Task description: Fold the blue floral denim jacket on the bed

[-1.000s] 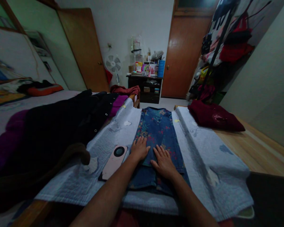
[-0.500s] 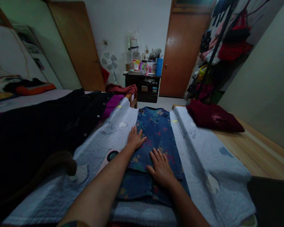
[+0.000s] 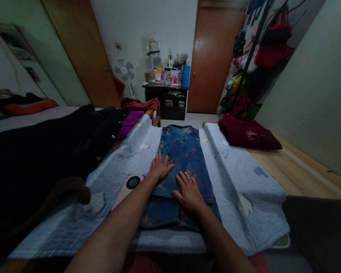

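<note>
A blue patterned garment (image 3: 184, 148) lies folded on a pale quilted cloth (image 3: 230, 178), its lower layers showing towards the near edge. My left hand (image 3: 160, 167) rests flat on the garment's left side, fingers spread. Lower and to the right, my right hand (image 3: 190, 192) lies palm down on the same garment, fingers apart. Beside my left forearm is a pink phone (image 3: 127, 186) with a round black camera ring, partly covered by that arm.
A large black garment (image 3: 45, 151) fills the left side. On the wooden surface (image 3: 298, 170) at right sits a folded maroon garment (image 3: 247, 133). Behind are a fan (image 3: 125, 71), a dark cabinet (image 3: 166, 93) and a door (image 3: 216, 57).
The view has shifted, so the scene sits slightly further left and higher, with more of the quilted cloth's near edge showing. Both hands remain flat on the garment.
</note>
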Tool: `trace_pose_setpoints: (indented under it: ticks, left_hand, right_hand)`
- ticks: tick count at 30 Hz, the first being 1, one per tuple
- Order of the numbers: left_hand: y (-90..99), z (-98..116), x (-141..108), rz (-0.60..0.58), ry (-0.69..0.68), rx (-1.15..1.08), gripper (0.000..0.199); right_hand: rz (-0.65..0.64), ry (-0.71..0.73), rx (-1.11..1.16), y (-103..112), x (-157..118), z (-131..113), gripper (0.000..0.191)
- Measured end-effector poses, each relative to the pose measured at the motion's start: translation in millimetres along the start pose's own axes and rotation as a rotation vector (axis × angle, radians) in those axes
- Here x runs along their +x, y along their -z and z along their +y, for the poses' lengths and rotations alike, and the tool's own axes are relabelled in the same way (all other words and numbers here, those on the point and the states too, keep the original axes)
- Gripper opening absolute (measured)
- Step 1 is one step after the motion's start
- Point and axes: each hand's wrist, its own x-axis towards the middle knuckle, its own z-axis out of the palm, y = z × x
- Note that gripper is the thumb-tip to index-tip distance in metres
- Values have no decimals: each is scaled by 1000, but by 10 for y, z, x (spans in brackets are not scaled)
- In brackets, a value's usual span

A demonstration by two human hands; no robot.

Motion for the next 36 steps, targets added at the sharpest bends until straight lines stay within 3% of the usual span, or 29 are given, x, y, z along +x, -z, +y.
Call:
trace_pose_setpoints:
  ticks: [8,16,22,28,31,36]
  left_hand:
    - [-6,151,-398,-92,64,-68,85]
    - [-114,181,-607,67,27,-31,80]
    - [-149,172,-654,175,-9,-2,74]
    - [-128,193,-683,167,13,-44,71]
    - [-78,170,-616,139,64,-75,74]
    - [11,61,-378,207,183,-54,77]
  right_hand:
    - [-4,0,10,36,-13,-5,66]
    - [8,25,-20,10,-168,-23,62]
    - [9,33,-47,18,-324,-81,60]
    - [42,32,-51,-11,-358,-93,59]
    - [66,30,-59,-55,-354,-79,59]
    - [78,23,-78,-96,-348,-66,59]
